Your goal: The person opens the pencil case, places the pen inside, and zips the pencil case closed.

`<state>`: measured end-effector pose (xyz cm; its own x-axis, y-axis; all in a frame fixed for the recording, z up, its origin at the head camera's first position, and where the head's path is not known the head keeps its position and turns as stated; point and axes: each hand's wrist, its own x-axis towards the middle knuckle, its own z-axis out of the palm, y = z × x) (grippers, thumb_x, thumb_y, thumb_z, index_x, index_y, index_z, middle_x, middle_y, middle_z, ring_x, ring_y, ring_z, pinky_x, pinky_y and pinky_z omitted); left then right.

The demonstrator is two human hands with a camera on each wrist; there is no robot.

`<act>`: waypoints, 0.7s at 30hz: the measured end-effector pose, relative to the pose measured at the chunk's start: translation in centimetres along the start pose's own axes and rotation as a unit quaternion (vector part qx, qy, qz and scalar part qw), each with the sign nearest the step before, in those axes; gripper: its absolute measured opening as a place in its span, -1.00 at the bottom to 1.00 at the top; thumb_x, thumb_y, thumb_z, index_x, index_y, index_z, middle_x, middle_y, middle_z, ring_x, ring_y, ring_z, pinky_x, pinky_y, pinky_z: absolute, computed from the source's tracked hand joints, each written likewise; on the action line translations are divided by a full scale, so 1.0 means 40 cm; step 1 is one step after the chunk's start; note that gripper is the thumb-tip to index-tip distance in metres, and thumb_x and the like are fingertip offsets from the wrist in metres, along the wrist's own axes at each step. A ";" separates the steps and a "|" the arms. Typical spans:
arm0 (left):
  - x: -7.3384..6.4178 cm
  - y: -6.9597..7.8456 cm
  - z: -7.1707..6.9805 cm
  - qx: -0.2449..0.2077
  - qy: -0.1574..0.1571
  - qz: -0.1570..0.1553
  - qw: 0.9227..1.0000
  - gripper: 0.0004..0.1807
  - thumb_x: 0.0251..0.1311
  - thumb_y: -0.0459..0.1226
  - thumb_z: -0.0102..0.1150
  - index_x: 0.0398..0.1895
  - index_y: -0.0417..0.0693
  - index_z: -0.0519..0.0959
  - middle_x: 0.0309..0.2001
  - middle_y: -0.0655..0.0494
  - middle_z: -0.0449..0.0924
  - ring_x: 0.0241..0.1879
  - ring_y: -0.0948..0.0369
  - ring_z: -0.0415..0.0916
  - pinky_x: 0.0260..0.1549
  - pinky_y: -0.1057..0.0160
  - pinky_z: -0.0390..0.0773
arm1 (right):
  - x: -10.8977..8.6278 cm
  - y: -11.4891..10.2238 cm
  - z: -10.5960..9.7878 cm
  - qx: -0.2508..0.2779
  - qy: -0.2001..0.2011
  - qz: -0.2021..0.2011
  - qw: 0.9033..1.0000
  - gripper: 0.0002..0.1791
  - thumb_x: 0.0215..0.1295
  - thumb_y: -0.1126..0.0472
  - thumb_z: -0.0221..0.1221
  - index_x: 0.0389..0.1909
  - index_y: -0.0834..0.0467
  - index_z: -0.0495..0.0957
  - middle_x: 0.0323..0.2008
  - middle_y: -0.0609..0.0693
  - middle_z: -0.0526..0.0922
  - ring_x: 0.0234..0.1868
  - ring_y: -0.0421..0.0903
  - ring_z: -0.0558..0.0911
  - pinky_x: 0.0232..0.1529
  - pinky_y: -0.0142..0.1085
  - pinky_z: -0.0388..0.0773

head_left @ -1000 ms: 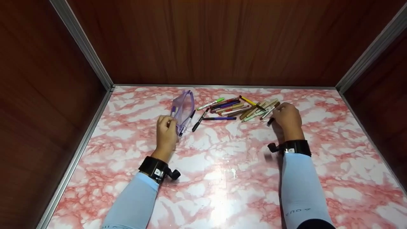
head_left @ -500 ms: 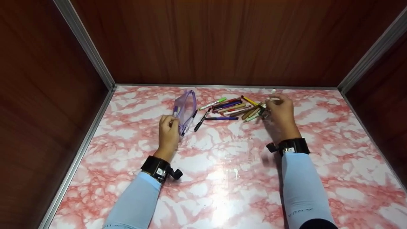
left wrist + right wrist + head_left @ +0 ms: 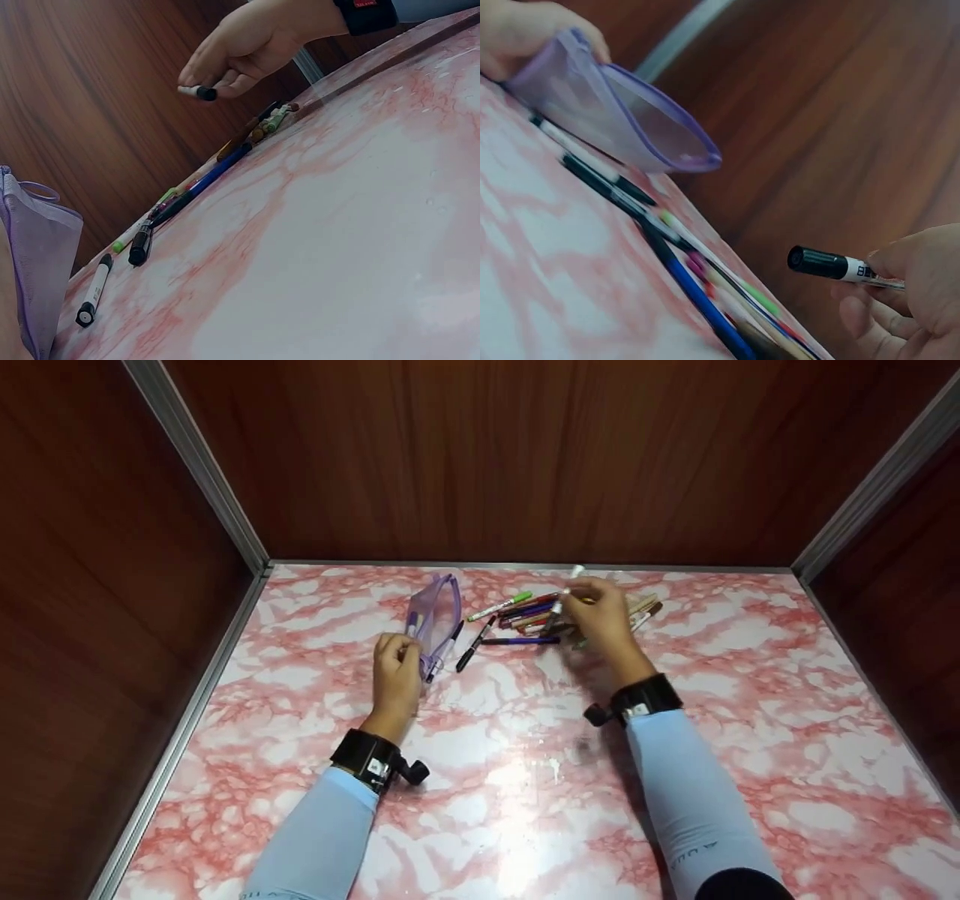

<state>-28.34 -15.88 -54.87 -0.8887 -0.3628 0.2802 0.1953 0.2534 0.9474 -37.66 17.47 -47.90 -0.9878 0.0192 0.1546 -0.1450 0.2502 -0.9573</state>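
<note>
In the head view my left hand (image 3: pixel 397 667) grips the near end of a translucent purple zip pouch (image 3: pixel 439 611), whose mouth gapes open in the right wrist view. A purple-capped pen (image 3: pixel 412 622) shows through its mesh. My right hand (image 3: pixel 600 611) pinches a white marker (image 3: pixel 855 270) with a black cap, held above the pen pile. Beside the pouch lies a white marker with black ends (image 3: pixel 95 291). Next to that is a black marker (image 3: pixel 475 645), then a blue pen (image 3: pixel 521 641).
Several pens and pencils (image 3: pixel 525 611) lie heaped at the back, partly hidden by my right hand. A green-capped marker (image 3: pixel 499 606) lies at the heap's left side. Brown wooden panels (image 3: pixel 525 457) enclose the pink marbled table (image 3: pixel 480 780).
My right hand has picked up the black-capped white marker from the heap's right side and carried it left over the pens. My left hand stays on the pouch.
</note>
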 end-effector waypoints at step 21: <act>0.004 -0.005 0.004 -0.024 0.010 0.020 0.999 -0.87 0.50 -0.39 0.19 -0.22 -0.29 0.67 -0.03 -0.04 0.52 -0.13 0.19 0.47 -0.11 0.34 0.54 | -0.069 -0.124 0.368 0.017 -0.115 -0.032 0.993 -0.54 0.35 0.46 0.39 0.27 0.37 0.69 0.09 0.37 0.82 -0.11 0.00 0.86 -0.15 -0.34 0.85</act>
<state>-28.58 -15.86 -55.03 -0.8715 -0.3715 0.3201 0.2503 0.2242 0.9418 -35.06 1.91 -47.19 -0.9630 -0.2174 0.1592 -0.2057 0.2114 -0.9555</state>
